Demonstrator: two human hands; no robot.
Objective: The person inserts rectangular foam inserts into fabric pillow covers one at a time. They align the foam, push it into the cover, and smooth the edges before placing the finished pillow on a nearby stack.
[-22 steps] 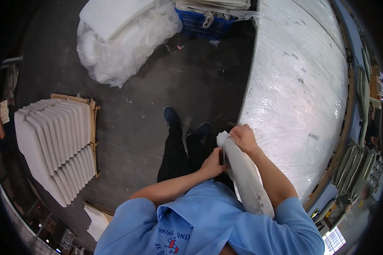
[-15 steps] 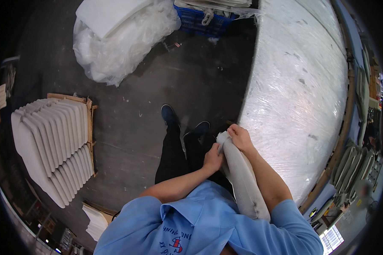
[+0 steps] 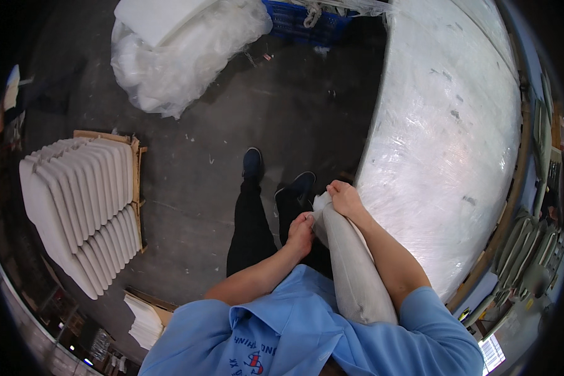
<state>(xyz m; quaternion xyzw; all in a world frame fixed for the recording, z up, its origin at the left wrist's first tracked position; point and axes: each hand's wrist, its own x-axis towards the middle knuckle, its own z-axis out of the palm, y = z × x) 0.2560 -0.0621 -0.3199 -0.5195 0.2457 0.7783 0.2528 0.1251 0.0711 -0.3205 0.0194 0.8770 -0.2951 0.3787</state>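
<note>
Left grip (image 3: 301, 233) pinches the edge of a pale padded piece (image 3: 356, 269), lower centre; right grip (image 3: 346, 200) holds its upper end; padded stack (image 3: 84, 194) at left.

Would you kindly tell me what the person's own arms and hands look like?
The left grip and right grip are bare hands, without gloves. The arms have short, light blue sleeves and bare forearms, with no watch in sight.
</note>
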